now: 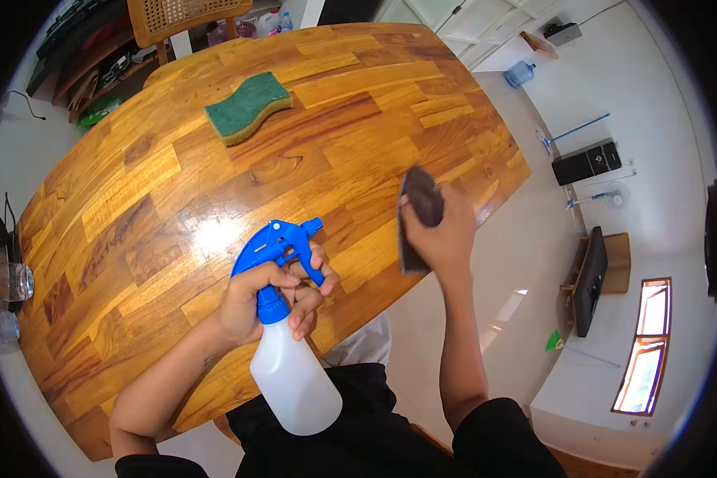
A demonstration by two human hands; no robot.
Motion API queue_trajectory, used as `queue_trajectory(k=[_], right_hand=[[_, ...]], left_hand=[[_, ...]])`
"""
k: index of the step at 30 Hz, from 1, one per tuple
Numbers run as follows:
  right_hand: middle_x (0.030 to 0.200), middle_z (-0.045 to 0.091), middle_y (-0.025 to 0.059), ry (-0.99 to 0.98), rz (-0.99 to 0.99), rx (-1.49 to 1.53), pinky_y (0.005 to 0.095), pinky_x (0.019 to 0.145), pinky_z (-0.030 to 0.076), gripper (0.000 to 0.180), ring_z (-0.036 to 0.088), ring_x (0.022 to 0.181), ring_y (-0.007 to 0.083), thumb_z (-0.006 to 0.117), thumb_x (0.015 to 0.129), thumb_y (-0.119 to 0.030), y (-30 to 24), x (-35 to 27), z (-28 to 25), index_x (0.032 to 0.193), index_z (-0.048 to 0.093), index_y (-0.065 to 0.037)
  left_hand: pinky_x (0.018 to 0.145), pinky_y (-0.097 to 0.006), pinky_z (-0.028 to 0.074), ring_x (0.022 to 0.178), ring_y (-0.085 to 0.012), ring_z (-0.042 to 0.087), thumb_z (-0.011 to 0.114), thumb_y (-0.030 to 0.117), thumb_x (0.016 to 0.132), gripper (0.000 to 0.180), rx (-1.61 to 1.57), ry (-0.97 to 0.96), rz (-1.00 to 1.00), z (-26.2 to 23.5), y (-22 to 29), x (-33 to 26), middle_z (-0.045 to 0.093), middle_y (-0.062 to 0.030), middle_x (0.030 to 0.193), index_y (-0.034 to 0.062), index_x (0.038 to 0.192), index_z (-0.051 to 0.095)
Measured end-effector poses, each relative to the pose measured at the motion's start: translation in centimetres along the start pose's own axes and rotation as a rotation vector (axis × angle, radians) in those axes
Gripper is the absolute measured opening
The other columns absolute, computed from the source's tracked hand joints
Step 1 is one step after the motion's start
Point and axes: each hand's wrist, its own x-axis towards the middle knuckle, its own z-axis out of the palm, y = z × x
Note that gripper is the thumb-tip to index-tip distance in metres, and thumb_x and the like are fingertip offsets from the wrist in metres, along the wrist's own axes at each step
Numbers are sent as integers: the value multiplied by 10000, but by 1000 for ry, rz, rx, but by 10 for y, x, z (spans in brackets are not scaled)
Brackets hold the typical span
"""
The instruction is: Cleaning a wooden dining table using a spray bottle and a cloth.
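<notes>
I am aiming the spray bottle [291, 350] at the counter [135, 207], my left hand [251, 299] gripping its neck, fingers on the blue trigger. My right hand [446, 231] is clutching a dark cloth [418, 211] above the counter's edge. Next, I judge, comes squeezing, then wiping. The bottle's contents are not showing through its white wall. A green sponge [247, 105] is lying well apart.

Table [175, 183] mostly bare wood; only obstacle on it = green sponge [248, 106] nr far edge. Wide free room betw sponge & near edge.
</notes>
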Motion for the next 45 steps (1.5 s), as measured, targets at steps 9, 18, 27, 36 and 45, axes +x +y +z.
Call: queue_trajectory(k=[9, 18, 27, 36, 45], right_hand=[[910, 630, 109, -376, -300, 242, 409, 747, 406, 430, 602, 859, 321, 890, 672, -225, -42, -57, -18, 972, 620, -75], [879, 729, 190, -44, 220, 39, 448, 765, 536, 390, 700, 840, 378, 821, 804, -353, 57, 42, -3, 937, 704, -5], [779, 698, 230, 39, 157, 55, 455, 687, 540, 348, 694, 742, 394, 810, 782, -299, 15, 7, 8, 875, 700, 18], [908, 616, 85, -316, -200, 258, 438, 768, 388, 411, 612, 890, 299, 846, 661, -273, -64, -72, -10, 955, 620, -95], [837, 685, 168, -60, 401, 142, 488, 784, 468, 368, 654, 837, 382, 828, 725, -301, 23, 16, -4, 877, 663, -9]], left_hand=[[541, -328, 559, 508, -176, 590, 508, 176, 821, 341, -27, 14, 8, 0, -1, -1, 554, -236, 927, 64, 1139, 459], [577, -317, 581, 553, -152, 616, 516, 163, 854, 303, -5, -36, 22, 0, 0, 3, 552, -227, 981, 73, 1140, 469], [582, -323, 579, 566, -146, 618, 522, 163, 867, 292, 16, -61, 11, -1, 1, 2, 562, -219, 1034, 87, 1146, 480], [572, -344, 560, 523, -178, 594, 527, 176, 834, 350, -42, -17, -15, -1, 2, -5, 551, -264, 1075, 42, 1150, 457], [518, -316, 555, 503, -155, 573, 488, 188, 811, 361, 11, 40, -3, 3, 0, 4, 559, -248, 1030, 31, 1133, 446]])
